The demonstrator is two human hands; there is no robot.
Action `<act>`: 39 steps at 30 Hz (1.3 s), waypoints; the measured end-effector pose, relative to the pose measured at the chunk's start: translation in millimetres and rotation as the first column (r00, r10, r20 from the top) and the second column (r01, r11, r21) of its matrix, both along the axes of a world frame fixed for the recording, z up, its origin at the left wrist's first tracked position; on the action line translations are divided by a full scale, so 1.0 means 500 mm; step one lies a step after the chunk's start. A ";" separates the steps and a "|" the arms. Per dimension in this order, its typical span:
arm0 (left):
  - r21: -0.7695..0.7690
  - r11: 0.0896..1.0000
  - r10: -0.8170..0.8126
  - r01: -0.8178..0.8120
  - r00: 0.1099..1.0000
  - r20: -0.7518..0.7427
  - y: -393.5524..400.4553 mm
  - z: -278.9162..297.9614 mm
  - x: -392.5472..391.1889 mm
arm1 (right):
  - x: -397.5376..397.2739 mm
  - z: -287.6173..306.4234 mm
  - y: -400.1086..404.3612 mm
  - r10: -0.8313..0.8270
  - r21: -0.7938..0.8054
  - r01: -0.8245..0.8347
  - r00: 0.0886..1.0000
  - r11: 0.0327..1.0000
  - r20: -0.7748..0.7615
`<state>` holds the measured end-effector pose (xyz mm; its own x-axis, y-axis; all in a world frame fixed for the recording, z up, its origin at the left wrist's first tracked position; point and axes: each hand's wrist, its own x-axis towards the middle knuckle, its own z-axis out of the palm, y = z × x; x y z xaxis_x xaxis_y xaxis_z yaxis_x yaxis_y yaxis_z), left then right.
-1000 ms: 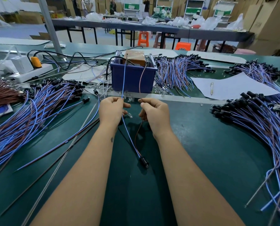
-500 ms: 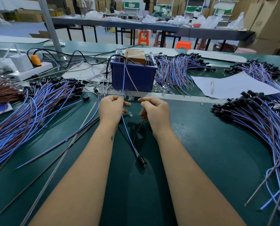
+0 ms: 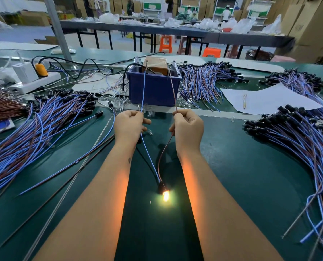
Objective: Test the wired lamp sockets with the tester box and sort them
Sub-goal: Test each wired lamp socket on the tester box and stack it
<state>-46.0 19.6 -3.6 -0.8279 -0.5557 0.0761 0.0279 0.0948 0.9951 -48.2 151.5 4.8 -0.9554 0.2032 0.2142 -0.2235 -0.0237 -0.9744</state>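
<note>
Glowing orange, a bulb [image 3: 165, 195] burns in a black socket [image 3: 161, 186] lying on the green desk [image 3: 251, 176] between a worker's forearms. The left hand [image 3: 129, 125] has its fingers pinched on the socket's blue wire [image 3: 144, 87], the right hand [image 3: 188, 127] has its fingers pinched on the brown wire [image 3: 173, 91], and both wire ends reach up to the tester box [image 3: 155, 65], which sits in a blue bin [image 3: 154, 89] just beyond the hands. The light falls warm on the inner side of both forearms.

Heaps of wired sockets lie on either side: a left pile [image 3: 34, 125], a right pile [image 3: 298, 140] and a far pile [image 3: 204, 81] beside the bin. Loose clear bulbs [image 3: 149, 113] lie scattered by the bin's foot. A sheet of paper [image 3: 266, 98] with a pen [image 3: 244, 101] on it lies to the right of the bin, and a white power strip [image 3: 34, 81] sits at the far left.
</note>
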 end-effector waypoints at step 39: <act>-0.042 0.999 -0.011 0.012 1.000 0.012 -0.001 0.000 0.002 | -0.001 0.004 0.002 -0.103 -0.034 0.105 0.993 0.994 0.054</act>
